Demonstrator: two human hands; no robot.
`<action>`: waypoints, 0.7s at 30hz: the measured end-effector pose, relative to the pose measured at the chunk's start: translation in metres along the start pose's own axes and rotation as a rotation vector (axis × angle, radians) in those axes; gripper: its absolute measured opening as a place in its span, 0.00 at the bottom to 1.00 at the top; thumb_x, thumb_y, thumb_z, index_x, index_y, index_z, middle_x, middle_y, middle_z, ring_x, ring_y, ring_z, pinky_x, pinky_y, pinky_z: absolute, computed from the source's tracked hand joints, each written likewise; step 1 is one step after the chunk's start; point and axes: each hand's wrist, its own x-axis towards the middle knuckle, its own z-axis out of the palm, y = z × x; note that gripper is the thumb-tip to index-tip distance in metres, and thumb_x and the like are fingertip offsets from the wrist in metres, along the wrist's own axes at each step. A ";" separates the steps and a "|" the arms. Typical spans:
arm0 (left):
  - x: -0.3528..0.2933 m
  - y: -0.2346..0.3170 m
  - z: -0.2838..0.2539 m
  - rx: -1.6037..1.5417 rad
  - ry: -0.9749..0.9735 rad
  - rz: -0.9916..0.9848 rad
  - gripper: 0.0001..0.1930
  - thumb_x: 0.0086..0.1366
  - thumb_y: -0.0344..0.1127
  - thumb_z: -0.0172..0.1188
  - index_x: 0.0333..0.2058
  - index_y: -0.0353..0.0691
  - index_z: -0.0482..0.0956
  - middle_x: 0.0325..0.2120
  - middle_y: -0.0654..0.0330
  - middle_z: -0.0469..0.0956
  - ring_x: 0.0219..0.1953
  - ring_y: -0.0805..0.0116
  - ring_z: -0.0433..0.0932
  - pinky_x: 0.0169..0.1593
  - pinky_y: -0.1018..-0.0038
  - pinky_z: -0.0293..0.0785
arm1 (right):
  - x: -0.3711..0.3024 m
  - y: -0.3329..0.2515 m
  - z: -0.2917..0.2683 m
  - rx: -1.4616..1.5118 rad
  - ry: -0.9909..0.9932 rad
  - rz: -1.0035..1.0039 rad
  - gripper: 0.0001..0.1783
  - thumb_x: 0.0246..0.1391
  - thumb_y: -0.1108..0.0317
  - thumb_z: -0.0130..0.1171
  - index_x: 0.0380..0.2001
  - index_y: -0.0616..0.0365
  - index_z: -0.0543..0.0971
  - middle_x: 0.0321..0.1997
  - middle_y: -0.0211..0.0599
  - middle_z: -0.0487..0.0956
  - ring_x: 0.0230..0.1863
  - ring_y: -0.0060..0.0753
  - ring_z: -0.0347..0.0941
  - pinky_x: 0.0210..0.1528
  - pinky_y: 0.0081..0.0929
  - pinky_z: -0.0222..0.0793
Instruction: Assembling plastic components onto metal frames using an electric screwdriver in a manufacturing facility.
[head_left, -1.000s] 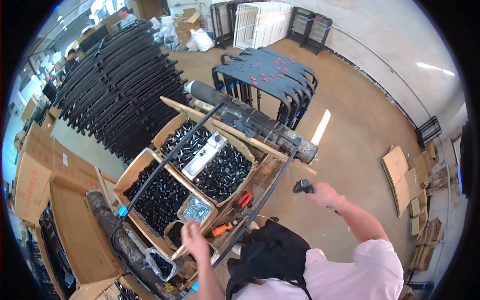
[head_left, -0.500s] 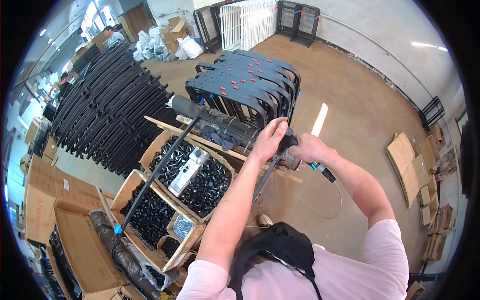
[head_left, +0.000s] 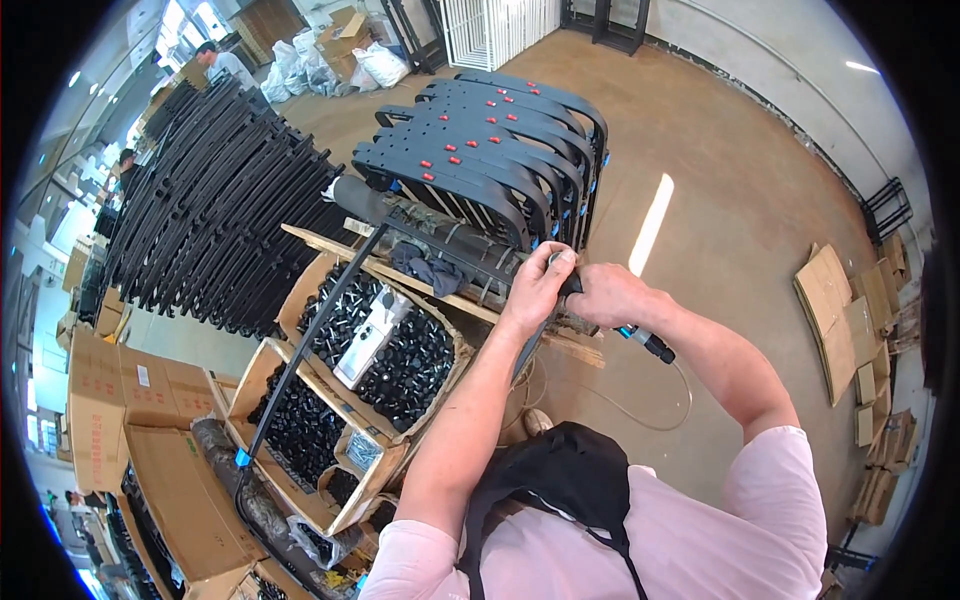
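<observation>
Fastening step under way: right hand (head_left: 605, 293) gripping hose-fed power tool (head_left: 640, 340), left hand (head_left: 537, 288) pinching its tip at black frame (head_left: 470, 180). Next, likely needing steady alignment.

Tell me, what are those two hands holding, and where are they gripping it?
The right hand grips a hosed power tool around its body. The left hand pinches something dark at its front end; what exactly cannot be told.
</observation>
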 end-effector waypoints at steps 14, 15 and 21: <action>-0.017 -0.013 -0.006 -0.059 0.003 -0.065 0.15 0.74 0.45 0.63 0.46 0.38 0.82 0.35 0.69 0.77 0.38 0.80 0.71 0.42 0.77 0.71 | -0.006 -0.007 0.019 -0.060 -0.036 0.065 0.31 0.55 0.52 0.58 0.54 0.67 0.79 0.42 0.55 0.87 0.46 0.54 0.85 0.50 0.48 0.80; -0.017 -0.014 -0.008 -0.062 0.002 -0.061 0.15 0.74 0.45 0.63 0.46 0.38 0.82 0.35 0.69 0.77 0.38 0.80 0.71 0.42 0.77 0.71 | -0.006 -0.010 0.019 -0.064 -0.033 0.067 0.31 0.55 0.52 0.58 0.54 0.67 0.79 0.42 0.55 0.87 0.46 0.54 0.85 0.50 0.48 0.80; -0.012 -0.018 -0.014 -0.115 -0.043 -0.165 0.16 0.73 0.46 0.65 0.46 0.37 0.82 0.34 0.67 0.79 0.38 0.79 0.73 0.43 0.75 0.72 | 0.003 -0.014 0.028 0.110 -0.072 0.238 0.12 0.47 0.63 0.63 0.33 0.60 0.85 0.30 0.39 0.86 0.31 0.34 0.82 0.37 0.35 0.78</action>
